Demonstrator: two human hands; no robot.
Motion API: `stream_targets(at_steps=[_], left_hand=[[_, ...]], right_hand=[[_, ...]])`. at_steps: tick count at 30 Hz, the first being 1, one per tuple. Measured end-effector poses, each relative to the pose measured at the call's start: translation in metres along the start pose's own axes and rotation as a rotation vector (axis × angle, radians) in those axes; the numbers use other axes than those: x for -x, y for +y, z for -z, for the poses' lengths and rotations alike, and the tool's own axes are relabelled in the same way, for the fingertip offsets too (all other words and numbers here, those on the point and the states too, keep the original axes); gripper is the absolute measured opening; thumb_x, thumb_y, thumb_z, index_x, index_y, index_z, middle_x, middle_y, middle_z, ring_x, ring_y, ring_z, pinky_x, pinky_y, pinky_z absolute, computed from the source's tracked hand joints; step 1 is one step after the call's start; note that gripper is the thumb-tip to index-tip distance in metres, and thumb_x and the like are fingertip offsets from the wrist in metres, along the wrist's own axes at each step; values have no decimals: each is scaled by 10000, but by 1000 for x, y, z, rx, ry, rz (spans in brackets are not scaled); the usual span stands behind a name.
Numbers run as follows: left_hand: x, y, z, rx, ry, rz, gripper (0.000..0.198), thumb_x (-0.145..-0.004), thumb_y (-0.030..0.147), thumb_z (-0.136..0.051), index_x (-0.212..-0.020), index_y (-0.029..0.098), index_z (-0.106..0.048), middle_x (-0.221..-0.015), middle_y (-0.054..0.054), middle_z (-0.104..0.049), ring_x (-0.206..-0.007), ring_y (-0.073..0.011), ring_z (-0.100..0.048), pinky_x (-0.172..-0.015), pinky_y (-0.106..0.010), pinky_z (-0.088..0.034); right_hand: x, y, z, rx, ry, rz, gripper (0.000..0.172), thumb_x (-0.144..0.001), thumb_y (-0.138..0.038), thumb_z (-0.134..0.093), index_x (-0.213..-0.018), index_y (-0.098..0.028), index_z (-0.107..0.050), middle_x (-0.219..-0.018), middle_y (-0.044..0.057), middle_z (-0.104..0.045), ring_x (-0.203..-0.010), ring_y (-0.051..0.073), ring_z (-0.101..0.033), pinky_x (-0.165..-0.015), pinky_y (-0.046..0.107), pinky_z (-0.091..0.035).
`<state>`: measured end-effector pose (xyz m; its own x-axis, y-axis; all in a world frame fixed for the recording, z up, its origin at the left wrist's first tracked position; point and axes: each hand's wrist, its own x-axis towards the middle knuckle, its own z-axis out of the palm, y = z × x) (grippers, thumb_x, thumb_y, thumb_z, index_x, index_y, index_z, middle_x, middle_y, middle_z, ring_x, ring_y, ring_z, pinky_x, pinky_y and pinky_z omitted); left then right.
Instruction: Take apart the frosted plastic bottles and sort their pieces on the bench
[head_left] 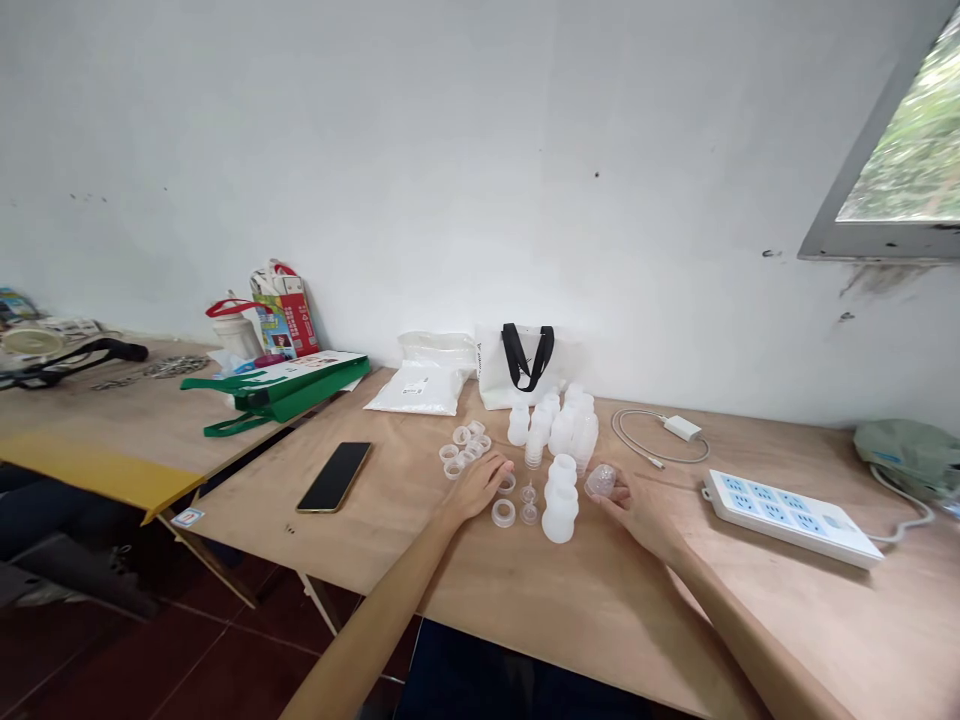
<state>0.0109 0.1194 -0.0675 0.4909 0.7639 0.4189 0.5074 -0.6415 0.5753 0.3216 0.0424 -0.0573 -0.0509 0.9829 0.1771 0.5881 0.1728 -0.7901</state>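
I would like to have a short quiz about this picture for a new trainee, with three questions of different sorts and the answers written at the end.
1. Open question: Which hand holds a clear plastic piece?

2. True or false: The black phone lies farther to the left than the left hand.

3. Multiple choice: What colour are the handles of the white bag?
A) Red
B) Green
C) Black

Key: 1. The right hand. 2. True. 3. C.
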Motion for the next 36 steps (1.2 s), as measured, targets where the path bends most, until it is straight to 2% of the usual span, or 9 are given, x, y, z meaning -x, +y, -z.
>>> stream_targets(at_steps=[3, 7, 16, 20, 23, 26, 30, 33, 36], left_hand=[[0, 2, 1, -1, -4, 1, 412, -1064, 419, -294, -947, 208, -628, -966, -39, -655, -913, -193, -604, -865, -328, -462], [-2, 5, 3, -13, -6, 17, 419, -1058, 428, -298, -937, 208, -633, -968, -42, -656, -917, -195, -604, -856, -322, -468], [0, 4, 3, -3, 3, 20, 426, -1061, 430, -291, -958, 210, -642, -979, -36, -651, -920, -193, -608, -857, -316, -458], [0, 4, 2, -4, 4, 12, 431, -1064, 434, -294, -949, 209, -642, -962, -33, -650, -909, -189, -603, -867, -314, -454], [0, 2, 1, -10, 8, 12, 432, -1065, 437, -290, -955, 208, -639, -968, -34, -654, -905, -185, -605, -856, -307, -456], [-1, 0, -1, -30, 4, 14, 433, -1064, 441, -297, -951, 208, -644, -972, -34, -656, -898, -184, -610, -838, -302, -456], [-1, -3, -2, -36, -3, -5, 406, -1063, 422, -319, -971, 209, -652, -985, -36, -663, -913, -187, -612, -843, -301, -455], [-1, -3, -2, -32, -6, -15, 395, -1063, 417, -324, -979, 209, -649, -986, -37, -670, -923, -189, -614, -840, -302, -454], [0, -2, -1, -19, 0, -17, 393, -1064, 418, -318, -979, 210, -641, -989, -34, -676, -927, -189, -615, -852, -309, -453]], right_hand=[[-2, 10, -5, -33, -11, -3, 602, -868, -526, -594, -1378, -259, -419, -1275, 108, -672, -1085, 304, -678, -952, 477, -525], [-4, 15, -6, -54, 44, 7, 582, -831, -522, -643, -1326, -268, -474, -1215, 97, -701, -1084, 309, -679, -942, 472, -525], [-7, 20, -12, -62, 144, -38, 560, -732, -525, -740, -1172, -243, -540, -958, 59, -742, -906, 290, -702, -823, 426, -535], [-3, 23, -9, 28, 238, -31, 586, -763, -576, -693, -1205, -231, -523, -1032, 80, -717, -972, 301, -677, -858, 450, -525], [8, 29, -4, 139, 297, 157, 551, -784, -583, -680, -1193, -243, -536, -1208, 108, -658, -1103, 318, -627, -948, 483, -494], [22, 34, -2, 229, 174, 342, 529, -796, -544, -705, -1224, -275, -550, -1366, 101, -571, -1261, 330, -538, -1048, 498, -443], [31, 31, -4, 315, -7, 376, 646, -742, -565, -763, -1290, -311, -534, -1502, 80, -446, -1361, 336, -441, -1097, 510, -411], [31, 24, -5, 308, -22, 401, 610, -780, -573, -731, -1290, -306, -529, -1510, 81, -434, -1376, 318, -427, -1110, 498, -403], [31, 19, -6, 293, 17, 429, 435, -900, -522, -610, -1270, -305, -538, -1469, 70, -486, -1360, 285, -453, -1102, 481, -412]])
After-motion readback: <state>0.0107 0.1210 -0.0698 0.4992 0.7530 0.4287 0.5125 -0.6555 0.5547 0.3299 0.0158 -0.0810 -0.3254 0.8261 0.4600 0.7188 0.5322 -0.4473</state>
